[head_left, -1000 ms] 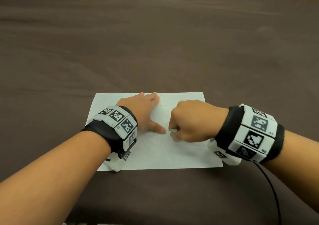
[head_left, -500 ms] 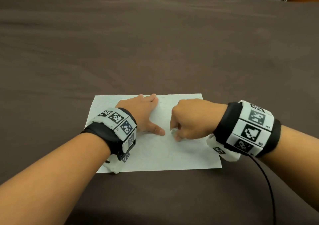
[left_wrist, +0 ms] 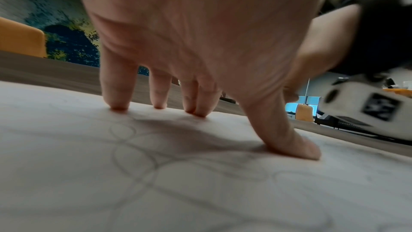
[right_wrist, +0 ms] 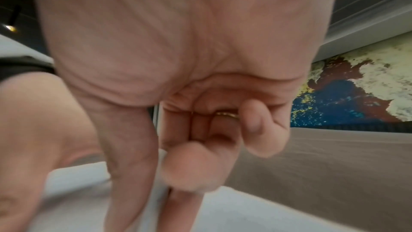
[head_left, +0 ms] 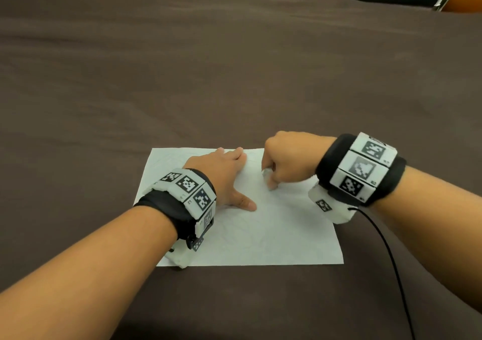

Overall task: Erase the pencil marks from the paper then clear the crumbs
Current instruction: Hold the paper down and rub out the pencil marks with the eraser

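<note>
A white sheet of paper (head_left: 260, 235) lies on the brown tabletop (head_left: 234, 66) with faint looping pencil marks (left_wrist: 133, 149) on it. My left hand (head_left: 221, 175) rests flat on the sheet's far left part, fingers straight and thumb (left_wrist: 296, 145) spread, pressing it down. My right hand (head_left: 287, 159) is curled over the sheet's far middle and pinches a small white eraser (head_left: 266, 174) against the paper. In the right wrist view the curled fingers (right_wrist: 191, 165) hide nearly all of the eraser. No crumbs are discernible.
A black cable (head_left: 386, 248) trails from my right wrist band over the table toward the near right edge. Orange chairs (head_left: 464, 3) stand beyond the table's far edge. Bare brown table surrounds the sheet on every side.
My right hand has slid the eraser away from me, from the sheet's middle toward its far edge. The left hand stays flat on the paper.
</note>
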Motion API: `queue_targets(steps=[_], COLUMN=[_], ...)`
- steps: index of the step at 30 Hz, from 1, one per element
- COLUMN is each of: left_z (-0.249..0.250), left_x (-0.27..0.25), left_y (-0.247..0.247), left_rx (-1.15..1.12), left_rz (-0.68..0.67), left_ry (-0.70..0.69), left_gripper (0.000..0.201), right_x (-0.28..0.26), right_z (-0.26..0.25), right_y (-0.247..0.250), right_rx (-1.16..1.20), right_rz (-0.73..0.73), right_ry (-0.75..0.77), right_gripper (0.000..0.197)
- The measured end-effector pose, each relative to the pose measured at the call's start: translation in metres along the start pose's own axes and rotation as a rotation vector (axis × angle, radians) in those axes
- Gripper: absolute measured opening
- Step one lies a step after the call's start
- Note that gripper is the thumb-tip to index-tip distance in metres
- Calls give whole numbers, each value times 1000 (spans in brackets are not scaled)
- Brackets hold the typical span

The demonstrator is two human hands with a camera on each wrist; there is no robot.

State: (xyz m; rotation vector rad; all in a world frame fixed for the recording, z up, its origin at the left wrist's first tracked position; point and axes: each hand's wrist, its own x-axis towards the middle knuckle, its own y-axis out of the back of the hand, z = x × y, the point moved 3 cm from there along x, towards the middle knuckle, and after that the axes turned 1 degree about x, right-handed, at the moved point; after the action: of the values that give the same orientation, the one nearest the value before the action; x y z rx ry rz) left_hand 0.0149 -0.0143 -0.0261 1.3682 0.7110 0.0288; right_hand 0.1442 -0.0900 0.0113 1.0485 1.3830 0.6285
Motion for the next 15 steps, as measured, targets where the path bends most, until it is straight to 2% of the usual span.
queue_targets(steps=[5, 12, 15], left_z=[0, -1, -1], left_x=[0, 1, 2], left_y=[-1, -1, -1], left_rx=[-6, -20, -30], left_rz=[-7, -20, -14], left_ry=[-8, 25, 25], left_gripper=[113, 123, 125], right_x=[31, 48, 44], right_z=[7, 10, 10], right_y=[22, 27, 23], right_rx=[27, 34, 34], right_rz=[87, 185, 154], right_ry=[-70, -75, -30], right_gripper=[3, 21, 19])
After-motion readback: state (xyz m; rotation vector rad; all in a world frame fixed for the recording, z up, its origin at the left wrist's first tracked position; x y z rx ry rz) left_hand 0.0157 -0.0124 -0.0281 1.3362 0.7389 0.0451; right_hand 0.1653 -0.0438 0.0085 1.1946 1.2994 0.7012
